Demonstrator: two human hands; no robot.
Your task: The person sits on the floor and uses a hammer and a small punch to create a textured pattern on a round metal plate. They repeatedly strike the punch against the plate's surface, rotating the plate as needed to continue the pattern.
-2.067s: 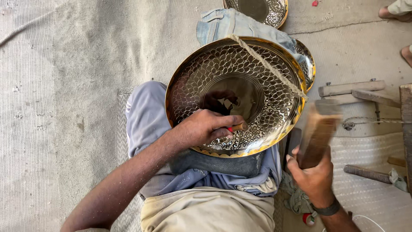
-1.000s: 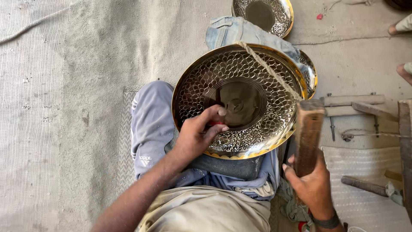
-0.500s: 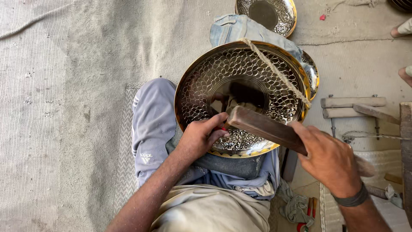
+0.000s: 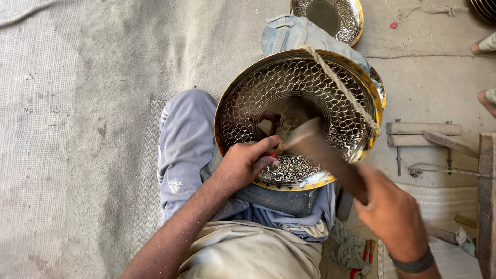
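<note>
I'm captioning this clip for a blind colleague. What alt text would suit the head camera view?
Seen from above, a seated person's left hand holds a small tool against a large patterned brass dish propped on their lap, while the right hand swings a blurred wooden mallet at it. A rope crosses the dish; a second dish lies behind it.

Left hand (image 4: 243,164) pinches small tool, probably chisel (image 4: 273,152), on brass tray (image 4: 248,98); right hand (image 4: 392,214) swings mallet (image 4: 323,152).

No packages, signs or screens in view — only one small white logo mark (image 4: 174,185), printed low on the grey trouser leg (image 4: 183,144), beside the left forearm; too small to make out.
</note>
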